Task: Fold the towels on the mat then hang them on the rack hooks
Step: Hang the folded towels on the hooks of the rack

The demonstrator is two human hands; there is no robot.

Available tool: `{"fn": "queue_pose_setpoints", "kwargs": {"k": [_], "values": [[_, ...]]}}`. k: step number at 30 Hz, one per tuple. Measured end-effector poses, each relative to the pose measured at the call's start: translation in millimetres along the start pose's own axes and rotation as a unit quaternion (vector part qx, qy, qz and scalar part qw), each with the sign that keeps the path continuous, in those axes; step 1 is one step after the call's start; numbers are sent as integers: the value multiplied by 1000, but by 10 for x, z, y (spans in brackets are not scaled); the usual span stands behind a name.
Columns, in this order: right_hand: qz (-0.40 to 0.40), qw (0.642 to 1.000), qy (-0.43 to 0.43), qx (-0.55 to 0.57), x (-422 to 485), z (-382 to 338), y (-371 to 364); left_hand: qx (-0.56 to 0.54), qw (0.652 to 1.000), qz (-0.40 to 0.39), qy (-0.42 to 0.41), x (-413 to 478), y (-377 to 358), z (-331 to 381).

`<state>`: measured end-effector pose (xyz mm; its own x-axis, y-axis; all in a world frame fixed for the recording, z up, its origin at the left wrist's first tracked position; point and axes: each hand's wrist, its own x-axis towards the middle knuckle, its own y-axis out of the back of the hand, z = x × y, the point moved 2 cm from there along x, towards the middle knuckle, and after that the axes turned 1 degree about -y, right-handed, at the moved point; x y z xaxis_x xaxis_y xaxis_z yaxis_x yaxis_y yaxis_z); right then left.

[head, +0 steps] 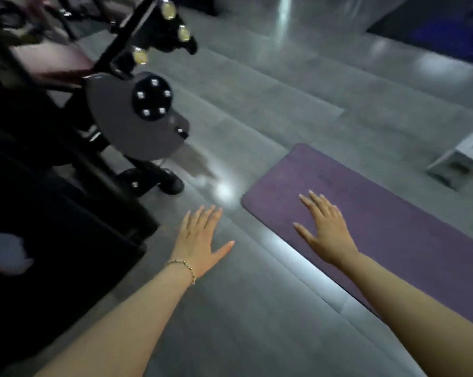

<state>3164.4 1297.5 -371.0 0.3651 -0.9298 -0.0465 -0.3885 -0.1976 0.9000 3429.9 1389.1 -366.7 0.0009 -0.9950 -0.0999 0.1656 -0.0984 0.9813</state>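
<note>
A purple mat (pixel 393 210) lies flat on the grey floor at the right, with no towel on the part in view. My right hand (pixel 323 227) is stretched out over the mat's near-left corner, fingers straight and spread, holding nothing. My left hand (pixel 202 240), with a bead bracelet on the wrist, reaches out over the bare floor left of the mat, fingers straight, also holding nothing. A pale cloth-like shape (pixel 5 253) shows at the far left edge; it is blurred and I cannot tell if it is a towel. No rack hooks are plainly visible.
A black exercise machine with a grey disc (pixel 137 115) and wheeled feet (pixel 172 183) stands at the left. A black block (pixel 66 240) fills the lower left. A small white box (pixel 461 161) sits on the floor at the right. Grey floor tiles (pixel 257 104) stretch ahead.
</note>
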Motion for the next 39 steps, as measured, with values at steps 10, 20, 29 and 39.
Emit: {"fn": "queue_pose_setpoints", "kwargs": {"k": [10, 20, 29, 39], "values": [[-8, 950, -311, 3, -1572, 3833, 1396, -5, 976, -113, -186, 1664, -771, 4202], [38, 839, -538, 64, -2964, 5850, 1627, 11, 910, -205, -361, 2180, -1780, 6949], [79, 725, -672, 125, -3843, 6553, 282, 115, 802, -278, -516, 2144, -3442, 7748], [108, 696, -691, 165, -3942, 7772, -1339, 23, 824, -347, -446, 1995, -5691, 8379]]}}
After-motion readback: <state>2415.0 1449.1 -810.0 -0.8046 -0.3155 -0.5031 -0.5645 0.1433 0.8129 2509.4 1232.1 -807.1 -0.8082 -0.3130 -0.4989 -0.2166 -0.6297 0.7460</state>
